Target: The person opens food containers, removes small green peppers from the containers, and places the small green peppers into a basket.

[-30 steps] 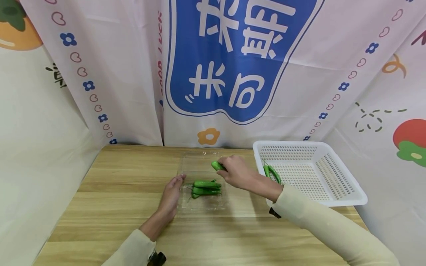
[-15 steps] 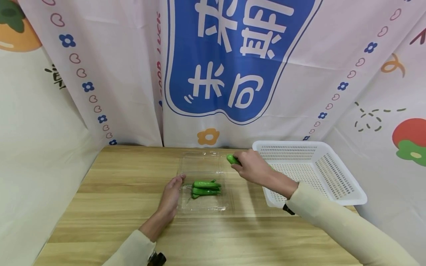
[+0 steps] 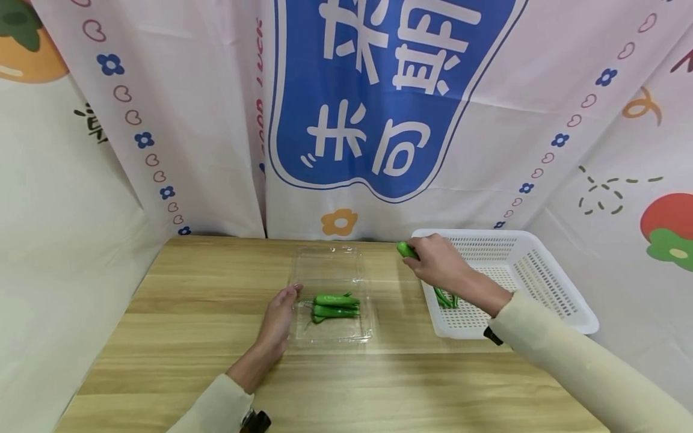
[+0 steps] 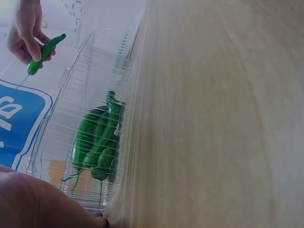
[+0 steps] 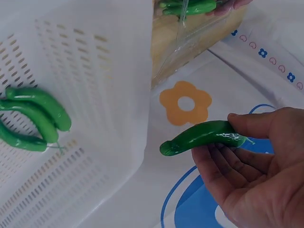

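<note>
My right hand [image 3: 440, 264] pinches a green chili pepper [image 3: 406, 249] between thumb and fingers, above the left rim of the white plastic basket. The right wrist view shows this chili [image 5: 199, 135] slightly curved, its thin stem near the palm. At the clear plastic clamshell box [image 3: 332, 332], my left hand [image 3: 277, 322] holds the left edge; its exact finger placement is partly hidden. Several green chilies [image 3: 335, 307] lie side by side inside the box. More chilies [image 5: 38, 116] lie on the basket's floor, partly covered by my right arm in the head view.
The white perforated basket [image 3: 533, 300] stands at the right of the wooden table [image 3: 200, 313]. The box's raised lid part [image 3: 327, 264] lies toward the back. A printed cloth [image 3: 227, 180] hangs behind the table.
My right hand has moved right, from above the box to the basket's left rim, still holding the chili. The left hand, the box and the chilies in it have stayed put.
</note>
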Motion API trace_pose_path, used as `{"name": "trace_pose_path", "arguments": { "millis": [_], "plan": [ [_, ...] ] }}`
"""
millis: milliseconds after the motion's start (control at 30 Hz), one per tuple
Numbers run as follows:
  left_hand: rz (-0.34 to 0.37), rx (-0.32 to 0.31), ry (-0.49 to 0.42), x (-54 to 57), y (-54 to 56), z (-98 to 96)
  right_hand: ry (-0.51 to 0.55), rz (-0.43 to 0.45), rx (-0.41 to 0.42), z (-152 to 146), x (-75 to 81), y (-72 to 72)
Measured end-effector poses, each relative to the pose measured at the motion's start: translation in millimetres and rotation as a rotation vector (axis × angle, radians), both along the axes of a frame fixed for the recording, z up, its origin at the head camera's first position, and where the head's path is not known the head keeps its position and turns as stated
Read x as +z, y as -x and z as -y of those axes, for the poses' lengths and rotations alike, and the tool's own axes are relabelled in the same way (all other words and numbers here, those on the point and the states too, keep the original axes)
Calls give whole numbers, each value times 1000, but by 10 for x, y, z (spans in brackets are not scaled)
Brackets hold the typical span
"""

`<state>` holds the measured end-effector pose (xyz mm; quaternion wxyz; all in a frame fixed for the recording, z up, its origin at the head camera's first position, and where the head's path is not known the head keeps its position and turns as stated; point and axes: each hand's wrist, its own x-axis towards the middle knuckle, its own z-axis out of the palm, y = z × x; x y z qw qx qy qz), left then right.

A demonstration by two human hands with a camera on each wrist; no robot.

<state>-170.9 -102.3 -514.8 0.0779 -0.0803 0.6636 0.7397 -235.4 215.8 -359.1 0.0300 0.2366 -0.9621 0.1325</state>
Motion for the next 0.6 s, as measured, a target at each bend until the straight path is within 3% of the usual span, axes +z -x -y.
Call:
{"name": "trace_pose_path", "arguments": {
  "millis": [267, 600],
  "plan": [
    [-3, -4, 4, -6, 4, -3, -1, 51, -94, -245, 21, 90],
    [-2, -7, 1, -4, -3, 0, -39, 34, -135, -552, -7, 301]
  ]
}}
